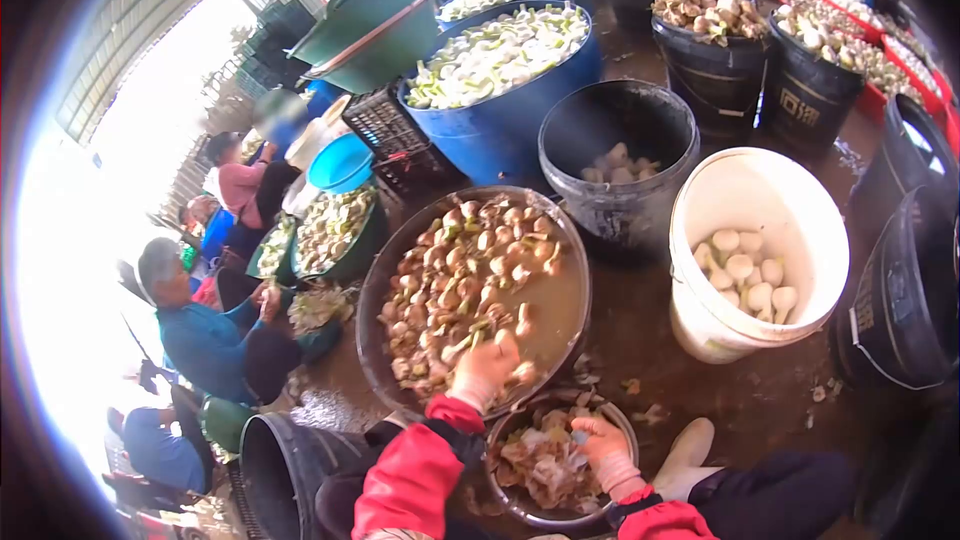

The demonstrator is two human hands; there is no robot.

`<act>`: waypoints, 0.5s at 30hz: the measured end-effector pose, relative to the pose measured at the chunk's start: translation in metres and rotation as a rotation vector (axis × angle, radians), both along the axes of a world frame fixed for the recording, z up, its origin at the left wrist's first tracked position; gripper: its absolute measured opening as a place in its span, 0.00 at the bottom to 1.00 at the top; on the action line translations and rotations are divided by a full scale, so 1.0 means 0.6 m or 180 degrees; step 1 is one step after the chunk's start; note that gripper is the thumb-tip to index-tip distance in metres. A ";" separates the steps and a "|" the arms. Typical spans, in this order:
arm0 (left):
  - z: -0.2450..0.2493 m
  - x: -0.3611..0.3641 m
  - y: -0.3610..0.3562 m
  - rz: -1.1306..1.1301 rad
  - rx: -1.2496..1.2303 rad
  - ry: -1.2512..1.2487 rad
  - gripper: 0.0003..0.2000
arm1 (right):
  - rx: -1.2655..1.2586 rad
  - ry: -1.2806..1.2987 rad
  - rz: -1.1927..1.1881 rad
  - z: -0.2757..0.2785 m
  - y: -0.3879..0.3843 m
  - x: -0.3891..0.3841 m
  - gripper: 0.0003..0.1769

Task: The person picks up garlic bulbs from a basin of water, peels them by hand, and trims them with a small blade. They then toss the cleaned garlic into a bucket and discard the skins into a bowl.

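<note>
Left hand (482, 372): at the near edge of the unpeeled bulbs (455, 275), fingers curled; cannot tell if one is grasped
Right hand (605, 452): fingers bent over the small bowl (633, 445); hold unclear
Unpeeled bulbs: in the large basin (556, 310), partly in murky water
Peelings (540, 465): in the small bowl
White bucket (700, 315): right of the basin, peeled bulbs (740, 268) inside
Person in blue (200, 345): seated left
</note>
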State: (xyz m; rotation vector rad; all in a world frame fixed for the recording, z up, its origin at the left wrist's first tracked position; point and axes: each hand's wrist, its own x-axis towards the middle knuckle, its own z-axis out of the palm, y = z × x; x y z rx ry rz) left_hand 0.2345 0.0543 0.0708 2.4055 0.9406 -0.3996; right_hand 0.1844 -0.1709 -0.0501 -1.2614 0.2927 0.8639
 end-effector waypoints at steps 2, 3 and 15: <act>-0.114 -0.019 0.013 -0.0439 -0.0120 -0.0214 0.23 | 0.0046 -0.0038 -0.0008 -0.047 0.004 -0.008 0.13; -0.133 -0.001 0.011 -0.0357 0.0060 0.0418 0.27 | -0.0011 -0.0054 0.0002 -0.048 0.005 -0.004 0.13; -0.013 -0.077 -0.004 0.0779 -0.3178 -0.1130 0.23 | 0.0086 0.0093 -0.0047 0.008 0.032 0.003 0.10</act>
